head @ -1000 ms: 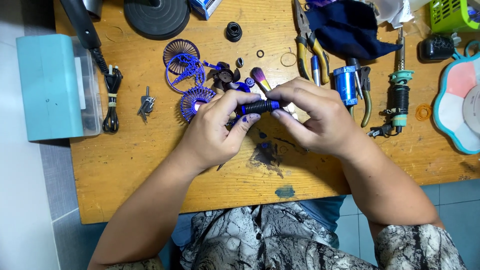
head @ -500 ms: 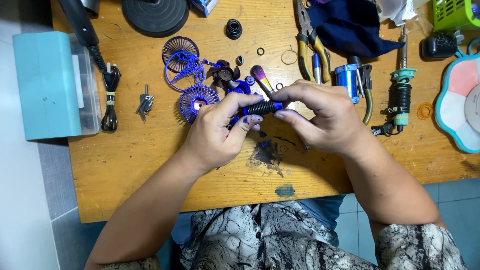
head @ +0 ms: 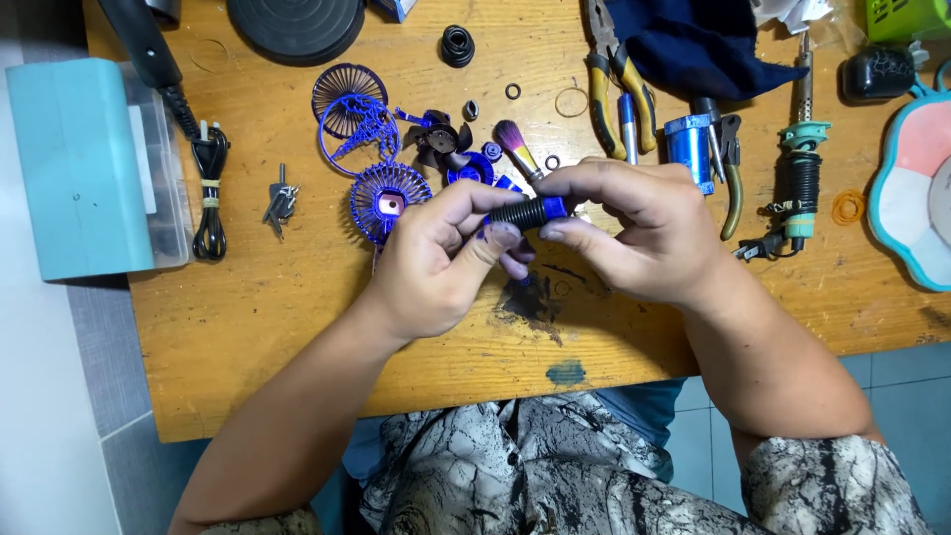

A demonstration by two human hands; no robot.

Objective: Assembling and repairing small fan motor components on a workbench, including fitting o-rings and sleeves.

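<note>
Your left hand (head: 436, 260) and right hand (head: 634, 230) meet above the wooden table (head: 297, 327), both pinching one small ribbed black cylinder with a blue end (head: 527, 211) — left thumb and fingers on its dark end, right fingertips closed over the blue end. It is held level, just off the tabletop. Just beyond your left hand lie a round blue wire fan grille (head: 384, 201) and a small brush with purple bristles (head: 517, 147); yellow-handled pliers (head: 606, 71) lie farther back — near a dark blue cloth (head: 693, 45).
</note>
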